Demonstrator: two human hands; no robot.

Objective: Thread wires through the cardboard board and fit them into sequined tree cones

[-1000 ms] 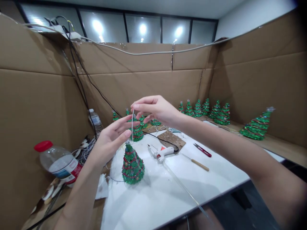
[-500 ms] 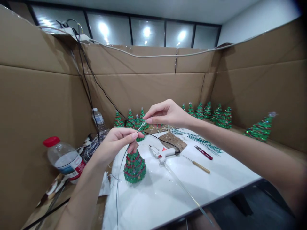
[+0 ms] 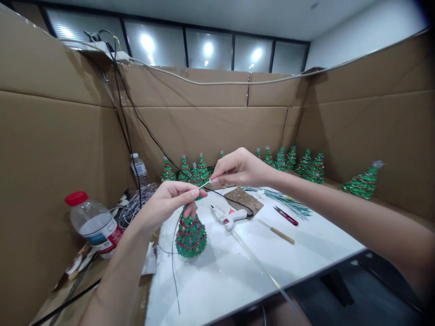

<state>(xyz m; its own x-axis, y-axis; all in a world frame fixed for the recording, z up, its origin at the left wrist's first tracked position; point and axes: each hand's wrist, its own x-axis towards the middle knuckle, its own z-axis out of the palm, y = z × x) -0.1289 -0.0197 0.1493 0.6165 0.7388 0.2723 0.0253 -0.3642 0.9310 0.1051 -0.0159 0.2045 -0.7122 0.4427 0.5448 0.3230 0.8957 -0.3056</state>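
Between my two hands runs a short stretch of thin wire (image 3: 205, 184). My left hand (image 3: 176, 195) pinches it between thumb and forefinger, and its loose length hangs down past the left side of a small beaded Christmas tree (image 3: 191, 236). That tree, green with red strands, is just beneath my left fingers, which cover its top; whether they touch it I cannot tell. My right hand (image 3: 239, 168) is closed in a pinch on the wire's upper end, where a pale tip shows at the fingertips.
On the white table (image 3: 231, 276) lie a glue gun (image 3: 231, 218), a wooden-handled awl (image 3: 277, 232), red thread snips (image 3: 286, 216), a cardboard piece (image 3: 244, 202) and green wires (image 3: 288, 202). Several beaded trees (image 3: 280, 158) stand behind. A red-capped bottle (image 3: 95, 224) is at left.
My right hand has shifted slightly right and down, and the wire between my hands lies flatter. The wire's hanging tail has swung to the right. The view has shifted a little.
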